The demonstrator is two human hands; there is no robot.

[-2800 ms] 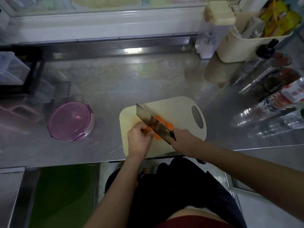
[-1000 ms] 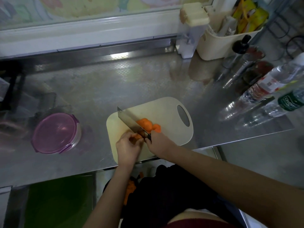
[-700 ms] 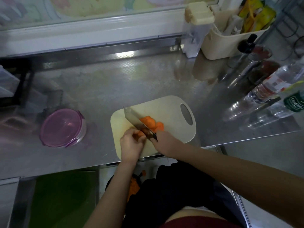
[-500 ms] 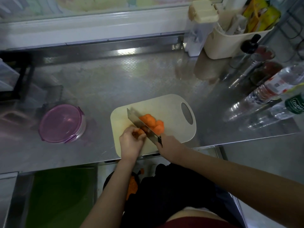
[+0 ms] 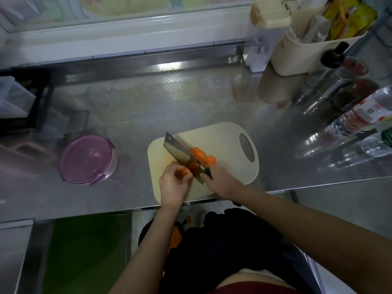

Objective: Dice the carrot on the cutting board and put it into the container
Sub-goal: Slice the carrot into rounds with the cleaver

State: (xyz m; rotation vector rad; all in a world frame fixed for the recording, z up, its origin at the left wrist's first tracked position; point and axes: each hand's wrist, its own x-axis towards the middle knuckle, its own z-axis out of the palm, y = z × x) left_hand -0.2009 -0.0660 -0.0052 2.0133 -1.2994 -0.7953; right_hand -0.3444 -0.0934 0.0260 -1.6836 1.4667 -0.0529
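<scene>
A cream cutting board (image 5: 224,136) lies near the front edge of the steel counter. My left hand (image 5: 172,184) pinches the remaining carrot stub (image 5: 185,171) on the board. My right hand (image 5: 220,180) grips the handle of a cleaver (image 5: 177,150), whose blade stands on the carrot just right of my left fingers. Cut carrot chunks (image 5: 202,157) lie in a small pile on the far side of the blade. A round container with a purple lid (image 5: 86,159) sits closed on the counter to the left of the board.
Plastic bottles (image 5: 360,117) lie and stand along the right side. A cream utensil caddy (image 5: 314,49) and a clear dispenser (image 5: 263,37) stand at the back right. A black rack (image 5: 40,98) is at the back left. Orange bits (image 5: 176,236) show below the counter edge.
The cleaver has kept chopping in small strokes, with more cut pieces gathered behind the blade. My left hand still holds the shrinking stub. The container has stayed closed in place.
</scene>
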